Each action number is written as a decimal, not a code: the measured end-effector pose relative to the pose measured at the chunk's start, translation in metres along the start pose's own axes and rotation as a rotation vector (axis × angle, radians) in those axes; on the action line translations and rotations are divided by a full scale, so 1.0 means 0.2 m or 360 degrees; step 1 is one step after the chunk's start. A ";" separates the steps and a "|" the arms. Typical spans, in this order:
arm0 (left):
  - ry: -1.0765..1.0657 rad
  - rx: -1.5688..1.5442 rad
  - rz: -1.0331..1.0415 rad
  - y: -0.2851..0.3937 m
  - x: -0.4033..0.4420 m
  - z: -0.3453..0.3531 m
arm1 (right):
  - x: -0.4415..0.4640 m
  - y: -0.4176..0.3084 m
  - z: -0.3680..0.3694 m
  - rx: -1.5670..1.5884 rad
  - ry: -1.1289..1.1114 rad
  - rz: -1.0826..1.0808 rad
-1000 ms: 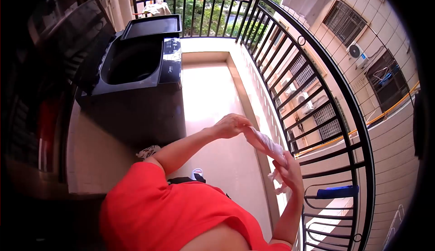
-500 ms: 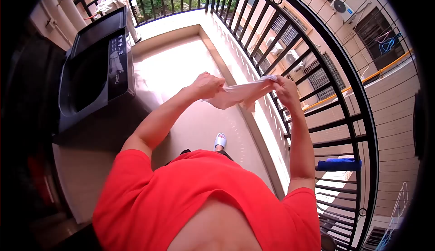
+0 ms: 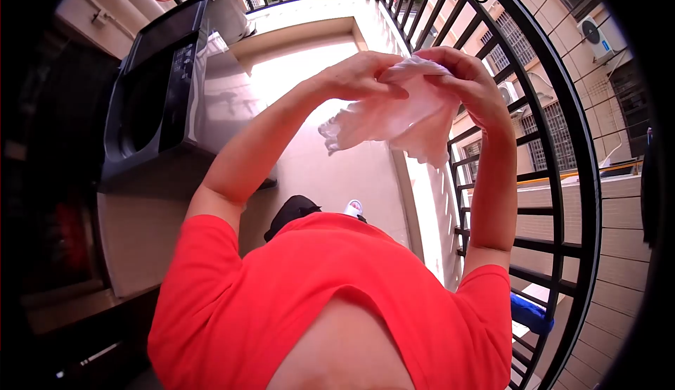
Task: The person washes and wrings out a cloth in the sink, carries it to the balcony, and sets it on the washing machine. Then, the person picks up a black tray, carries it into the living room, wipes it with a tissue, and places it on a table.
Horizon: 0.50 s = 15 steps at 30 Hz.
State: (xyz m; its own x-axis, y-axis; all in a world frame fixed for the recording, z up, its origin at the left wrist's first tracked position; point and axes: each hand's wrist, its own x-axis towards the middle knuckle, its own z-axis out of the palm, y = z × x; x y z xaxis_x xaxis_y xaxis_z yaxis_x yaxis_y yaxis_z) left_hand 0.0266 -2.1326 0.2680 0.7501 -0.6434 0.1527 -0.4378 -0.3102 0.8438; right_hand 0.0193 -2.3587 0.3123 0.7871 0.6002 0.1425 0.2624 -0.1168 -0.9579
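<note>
1. Hands first: left hand [image 3: 360, 77] and right hand [image 3: 472, 80] are both closed on a thin whitish cloth [image 3: 394, 114], held out in front at the top edge. Bare fingers only, no gloves or tools seen.
2. Biggest thing around is the black railing [image 3: 591, 200], curving up past the right arm. The cloth is held in mid-air on the inner side of it, probably so the loose fabric is kept off the bars.
3. A dark washing machine [image 3: 151, 168] is parked over to the left, well apart from the cloth. Its tub looks uncovered, tho the inside is too dark to make out.
4. Back to the cloth: its upper edge is bunched between the two hands, which are quite close together, fingers and thumbs pinched in. Seems to be gripped up there so the rest can hang free; two crumpled flaps are left dangling, one slanting off under the left hand. What kind of garment, if any, can't be told.
5. Something blue [image 3: 531, 312] is seen low by the bars, partly hidden by them.
6. Smallest: a pale slipper [image 3: 354, 208], mostly covered by the red shirt [image 3: 337, 249].
</note>
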 end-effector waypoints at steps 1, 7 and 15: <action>0.0143 0.0296 -0.0039 0.00 0.04 -0.05 | 0.00 -0.02 -0.05 -0.0217 0.0069 -0.0034; 0.0794 0.1418 0.0573 0.14 0.16 -0.34 | 0.01 0.46 -0.22 -0.1074 0.0113 0.0473; -0.0182 0.1179 -0.0305 -0.14 -0.02 -0.58 | 0.05 0.14 -0.52 -0.0464 0.0649 0.0327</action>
State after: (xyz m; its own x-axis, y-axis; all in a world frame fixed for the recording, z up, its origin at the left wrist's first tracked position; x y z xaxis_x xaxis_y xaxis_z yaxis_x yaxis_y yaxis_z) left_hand 0.0930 -2.0397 0.3043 0.8082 -0.5868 -0.0495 -0.5528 -0.7849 0.2798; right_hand 0.0923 -2.4385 0.3131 0.9761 0.1927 0.1004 0.1787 -0.4487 -0.8756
